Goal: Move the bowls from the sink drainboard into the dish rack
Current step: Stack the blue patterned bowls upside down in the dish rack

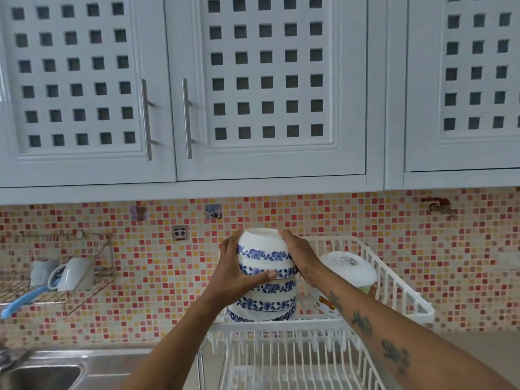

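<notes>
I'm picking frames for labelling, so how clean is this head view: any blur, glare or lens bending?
Head view: even daylight, no hard shadows; wide-angle lens bows the cabinet doors near the edges; the sink corner at lower left is smeared and shows soft glare; the stacked bowls, left hand, right hand and dish rack are reasonably sharp.

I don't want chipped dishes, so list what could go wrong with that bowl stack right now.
1. The upside-down blue-and-white floral ceramic bowls are piled high in the white plastic dish rack; the pile could lean and topple.
2. The left hand and right hand grip only the top bowls from the sides; glazed ceramic may slip.
3. The white round container sits close on the right and could get knocked.
</notes>
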`<action>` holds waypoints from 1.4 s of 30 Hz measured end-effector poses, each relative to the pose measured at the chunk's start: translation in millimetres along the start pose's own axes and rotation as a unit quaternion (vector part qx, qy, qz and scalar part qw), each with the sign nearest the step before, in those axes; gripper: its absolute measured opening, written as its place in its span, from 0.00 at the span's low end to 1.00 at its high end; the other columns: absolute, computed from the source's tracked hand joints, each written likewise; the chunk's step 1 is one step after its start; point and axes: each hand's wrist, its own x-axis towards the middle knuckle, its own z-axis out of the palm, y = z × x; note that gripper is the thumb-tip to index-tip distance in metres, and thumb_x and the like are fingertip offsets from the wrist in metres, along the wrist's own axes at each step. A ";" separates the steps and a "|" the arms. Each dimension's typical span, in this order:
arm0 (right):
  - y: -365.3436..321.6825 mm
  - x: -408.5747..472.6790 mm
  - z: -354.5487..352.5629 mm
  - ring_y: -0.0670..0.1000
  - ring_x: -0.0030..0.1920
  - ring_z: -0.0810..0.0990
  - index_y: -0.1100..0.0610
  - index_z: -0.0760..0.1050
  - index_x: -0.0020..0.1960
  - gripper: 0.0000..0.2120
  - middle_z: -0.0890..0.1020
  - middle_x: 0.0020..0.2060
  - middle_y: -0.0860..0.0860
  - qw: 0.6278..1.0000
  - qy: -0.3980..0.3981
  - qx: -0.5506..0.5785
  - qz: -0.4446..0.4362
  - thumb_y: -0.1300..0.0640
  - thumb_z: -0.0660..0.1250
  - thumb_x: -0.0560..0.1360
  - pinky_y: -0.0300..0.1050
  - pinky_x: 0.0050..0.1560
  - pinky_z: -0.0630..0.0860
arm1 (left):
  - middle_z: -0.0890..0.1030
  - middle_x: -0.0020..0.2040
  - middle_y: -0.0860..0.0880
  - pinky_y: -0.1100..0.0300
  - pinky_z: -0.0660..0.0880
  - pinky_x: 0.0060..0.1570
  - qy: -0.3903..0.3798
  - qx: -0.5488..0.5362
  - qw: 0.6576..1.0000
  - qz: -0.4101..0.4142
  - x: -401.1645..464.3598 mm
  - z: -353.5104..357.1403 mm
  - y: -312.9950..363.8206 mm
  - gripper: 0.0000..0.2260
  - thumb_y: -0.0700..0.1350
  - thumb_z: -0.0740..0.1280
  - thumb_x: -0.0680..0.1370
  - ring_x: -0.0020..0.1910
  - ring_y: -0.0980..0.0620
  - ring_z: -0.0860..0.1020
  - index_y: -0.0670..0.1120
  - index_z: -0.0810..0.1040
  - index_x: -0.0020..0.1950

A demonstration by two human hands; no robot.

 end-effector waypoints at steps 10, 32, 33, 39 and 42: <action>17.3 7.5 -1.3 0.58 0.51 0.85 0.56 0.81 0.52 0.22 0.87 0.47 0.57 0.999 -0.008 0.017 0.051 0.39 0.62 0.74 0.59 0.59 0.79 | 0.59 0.63 0.57 0.63 0.65 0.66 -0.018 0.011 0.999 -0.025 -0.8 2.6 -10.1 0.50 0.54 0.80 0.63 0.65 0.56 0.64 0.50 0.54 0.77; 22.0 2.2 6.8 0.57 0.54 0.80 0.55 0.71 0.68 0.25 0.80 0.58 0.57 0.993 -0.032 -0.048 0.102 0.41 0.56 0.78 0.49 0.56 0.77 | 0.60 0.73 0.44 0.54 0.68 0.68 -0.100 0.036 0.985 -0.136 -3.9 4.9 -12.8 0.55 0.60 0.78 0.62 0.71 0.46 0.65 0.46 0.49 0.77; 20.9 1.9 7.9 0.57 0.52 0.80 0.56 0.72 0.67 0.26 0.81 0.57 0.57 0.992 -0.016 -0.027 0.121 0.40 0.57 0.77 0.48 0.52 0.77 | 0.60 0.74 0.43 0.53 0.70 0.66 -0.095 -0.032 0.979 -0.180 -2.8 4.4 -7.9 0.55 0.62 0.76 0.62 0.71 0.44 0.66 0.48 0.47 0.77; 24.6 4.6 17.5 0.59 0.55 0.81 0.55 0.72 0.66 0.38 0.81 0.59 0.57 0.981 0.048 0.056 0.178 0.33 0.60 0.64 0.56 0.59 0.77 | 0.71 0.72 0.39 0.47 0.72 0.61 0.006 -0.225 0.892 -0.392 25.8 12.3 1.2 0.54 0.79 0.56 0.61 0.67 0.38 0.73 0.46 0.58 0.77; 33.4 10.8 22.6 0.60 0.54 0.81 0.54 0.70 0.68 0.40 0.80 0.59 0.57 0.980 0.066 0.072 0.173 0.35 0.61 0.60 0.58 0.58 0.78 | 0.71 0.71 0.39 0.47 0.76 0.57 0.024 -0.214 0.885 -0.413 21.9 24.8 -2.4 0.61 0.82 0.60 0.53 0.65 0.37 0.75 0.46 0.59 0.77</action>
